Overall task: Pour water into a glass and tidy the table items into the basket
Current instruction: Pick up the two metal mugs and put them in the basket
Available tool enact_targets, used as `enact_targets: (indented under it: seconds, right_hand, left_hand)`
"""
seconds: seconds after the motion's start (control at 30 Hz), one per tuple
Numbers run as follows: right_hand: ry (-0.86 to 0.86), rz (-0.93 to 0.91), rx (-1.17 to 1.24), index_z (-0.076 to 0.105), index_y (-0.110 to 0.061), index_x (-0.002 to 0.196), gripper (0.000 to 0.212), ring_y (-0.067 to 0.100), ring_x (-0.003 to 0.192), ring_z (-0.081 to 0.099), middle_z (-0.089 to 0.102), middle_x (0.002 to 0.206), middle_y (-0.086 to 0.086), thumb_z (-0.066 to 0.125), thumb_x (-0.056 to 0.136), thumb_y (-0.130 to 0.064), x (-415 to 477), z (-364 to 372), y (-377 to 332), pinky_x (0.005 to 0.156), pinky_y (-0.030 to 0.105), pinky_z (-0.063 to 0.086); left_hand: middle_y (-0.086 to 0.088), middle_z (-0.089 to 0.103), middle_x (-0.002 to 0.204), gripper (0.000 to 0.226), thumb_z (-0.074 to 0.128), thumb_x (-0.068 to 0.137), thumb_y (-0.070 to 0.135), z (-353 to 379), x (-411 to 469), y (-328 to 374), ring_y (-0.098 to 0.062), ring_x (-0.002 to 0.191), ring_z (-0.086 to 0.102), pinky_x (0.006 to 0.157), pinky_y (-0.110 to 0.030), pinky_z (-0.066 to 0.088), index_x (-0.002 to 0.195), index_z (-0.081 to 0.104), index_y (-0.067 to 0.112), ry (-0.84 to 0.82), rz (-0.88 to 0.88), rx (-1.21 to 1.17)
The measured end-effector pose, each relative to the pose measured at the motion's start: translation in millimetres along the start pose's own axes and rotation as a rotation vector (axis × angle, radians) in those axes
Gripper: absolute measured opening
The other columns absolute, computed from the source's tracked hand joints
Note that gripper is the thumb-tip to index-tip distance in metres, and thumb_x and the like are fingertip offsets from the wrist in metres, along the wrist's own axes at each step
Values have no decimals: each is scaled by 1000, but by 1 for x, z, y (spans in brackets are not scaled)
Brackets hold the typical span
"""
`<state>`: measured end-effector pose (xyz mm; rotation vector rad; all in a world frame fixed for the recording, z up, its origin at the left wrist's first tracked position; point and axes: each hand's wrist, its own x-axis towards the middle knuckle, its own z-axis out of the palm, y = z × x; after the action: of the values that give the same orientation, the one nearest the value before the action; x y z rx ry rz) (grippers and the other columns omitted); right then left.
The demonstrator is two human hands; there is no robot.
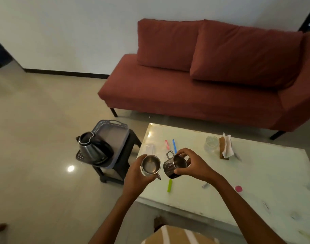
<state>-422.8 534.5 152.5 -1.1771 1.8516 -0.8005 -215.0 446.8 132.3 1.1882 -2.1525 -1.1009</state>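
Glass (211, 143) stands on the pale table (256, 182), well apart from both hands, beyond them and to the right, just beside a tissue holder (225, 147). The left hand (134, 175) curls round an upright steel mug (150, 167); the right hand (194, 164) grips a second mug (174, 167) tilted toward the first. The grey basket (113, 132) sits on a dark stool (122, 166) left of the table, a kettle (93, 149) resting on its near end

**One head-worn view, tilted forward and down**

A single wide-angle camera looks down from the person's head. The left hand (134, 173) and right hand (194, 166) lie close below at 6 o'clock, the worktop (256, 173) at 4 o'clock, and the red sofa (186, 99) farther off at 1 o'clock.
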Motion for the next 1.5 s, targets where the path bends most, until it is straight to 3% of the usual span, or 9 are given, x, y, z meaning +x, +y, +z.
enact_targets:
  seconds: [0.1, 0.17, 0.3, 0.53, 0.77, 0.93, 1.13, 1.27, 1.5]
  right_hand:
    - [-20, -22, -45, 46, -29, 114, 57, 12, 102, 51, 50, 116, -4, 79, 68, -29, 10, 20, -13, 80, 17, 46]
    - [-13, -27, -85, 47, -25, 118, 61, 13, 106, 50, 50, 122, -3, 80, 67, -31, 19, 34, -22, 85, 21, 47]
    - [14, -28, -125, 49, -22, 121, 61, 12, 108, 49, 52, 124, -1, 78, 69, -34, 47, 68, -47, 85, 22, 47]
    - [149, 0, -133, 50, -21, 119, 62, 16, 106, 52, 53, 119, 2, 79, 66, -34, 109, 159, -106, 84, 26, 48]
    - [215, 107, -231, 46, -22, 126, 66, 19, 109, 53, 49, 125, 2, 75, 70, -41, 153, 237, -150, 85, 28, 49]
    - [198, 147, -262, 46, -21, 128, 67, 21, 110, 52, 49, 127, 3, 75, 70, -40, 192, 254, -163, 85, 28, 47]
    - [235, 214, -193, 49, -21, 124, 63, 24, 108, 54, 50, 123, 5, 76, 68, -33, 265, 260, -162, 87, 35, 50]
    - [241, 299, -141, 50, -21, 123, 64, 27, 105, 57, 50, 123, 5, 76, 66, -34, 320, 265, -148, 88, 38, 50]
    - [221, 427, -113, 52, -17, 120, 60, 28, 103, 57, 50, 121, 8, 77, 67, -30, 371, 277, -118, 81, 33, 48]
  left_hand:
    - [27, 57, 106, 71, 81, 51, 52, -17, -9, -12, -1, 101, 57, 84, -23, 51, 113, 48, 40, 47, -30, 4]
    - [33, 52, 104, 69, 85, 55, 40, -31, -13, -21, 0, 100, 55, 82, -18, 48, 111, 45, 41, 79, -42, 9]
    - [25, 55, 104, 70, 87, 58, 27, -64, -14, -49, -1, 98, 55, 79, -12, 45, 112, 44, 39, 143, -76, -2]
    - [23, 55, 105, 70, 85, 59, 30, -152, -1, -117, 0, 100, 54, 79, -9, 42, 116, 45, 36, 148, -107, -24]
    - [24, 56, 101, 63, 83, 63, 28, -231, 28, -170, -2, 97, 57, 81, -20, 51, 113, 46, 38, 161, -98, -35]
    - [27, 55, 97, 59, 82, 63, 21, -263, 74, -182, 0, 96, 56, 77, -10, 43, 109, 48, 38, 110, -112, -91]
    - [29, 54, 101, 63, 83, 60, 24, -289, 138, -211, 3, 97, 55, 83, -15, 46, 104, 45, 49, 55, -102, -92]
    - [25, 58, 104, 66, 76, 48, 42, -303, 189, -231, -2, 99, 59, 85, -25, 51, 107, 47, 44, 75, -160, -109]
    - [13, 54, 113, 79, 86, 61, 22, -315, 257, -246, -10, 105, 54, 91, -26, 46, 130, 46, 23, -38, -204, -40]
